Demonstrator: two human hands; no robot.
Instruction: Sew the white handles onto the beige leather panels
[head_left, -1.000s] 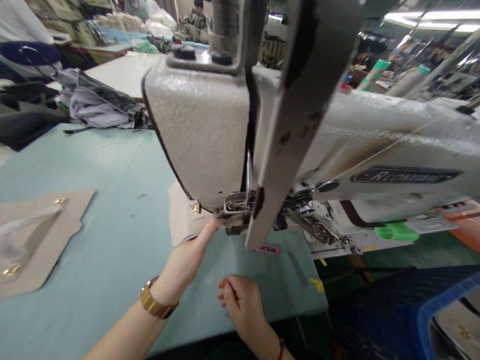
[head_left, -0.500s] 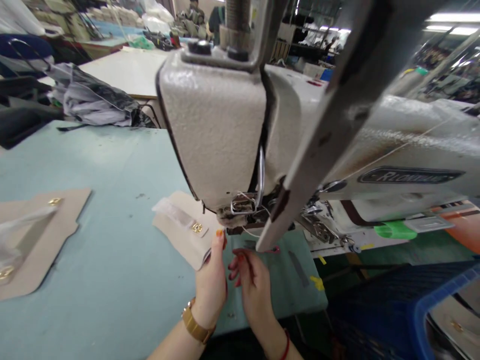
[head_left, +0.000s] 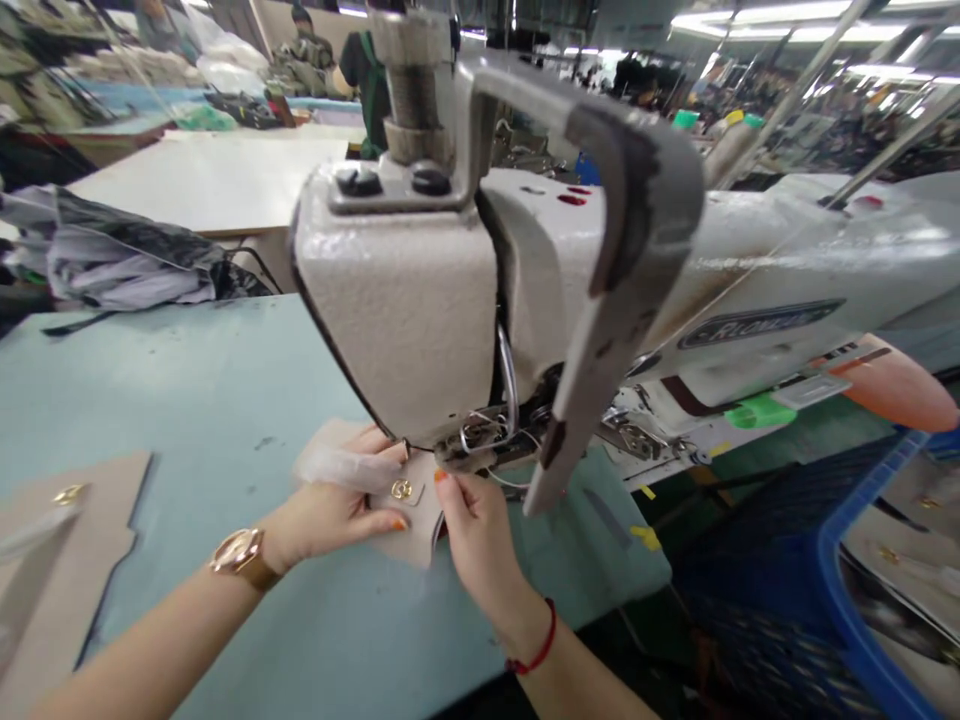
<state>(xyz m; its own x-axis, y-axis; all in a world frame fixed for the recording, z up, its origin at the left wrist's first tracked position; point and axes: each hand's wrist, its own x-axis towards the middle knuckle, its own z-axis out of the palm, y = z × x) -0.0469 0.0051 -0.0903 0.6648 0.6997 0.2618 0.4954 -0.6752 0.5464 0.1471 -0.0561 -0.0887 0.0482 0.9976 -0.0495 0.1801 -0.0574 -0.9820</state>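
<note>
Beneath the head of the sewing machine [head_left: 405,320] lies a small beige panel, leather-like [head_left: 409,545], with a gold metal fitting [head_left: 402,489] on a tab and a strip of clear plastic wrap [head_left: 337,470]. My left hand [head_left: 322,515] rests flat across its left part, thumb and fingers apart, some fingers partly behind the wrap. At the panel's right edge, close to the presser foot area, my right hand [head_left: 484,530] pinches the material between thumb and fingers. The needle is hidden from sight.
A larger beige panel [head_left: 97,560] with gold fittings lies at the left on the green-blue table [head_left: 202,400]. A grey metal bar [head_left: 592,350] hangs down before the machine. At the right stands a blue crate [head_left: 832,560] with beige pieces. Folded grey cloth [head_left: 127,250] lies behind.
My left hand has moved from the panel's right edge to its left part and spread out. My right hand, formerly empty beside it, now pinches the right edge. The view has shifted.
</note>
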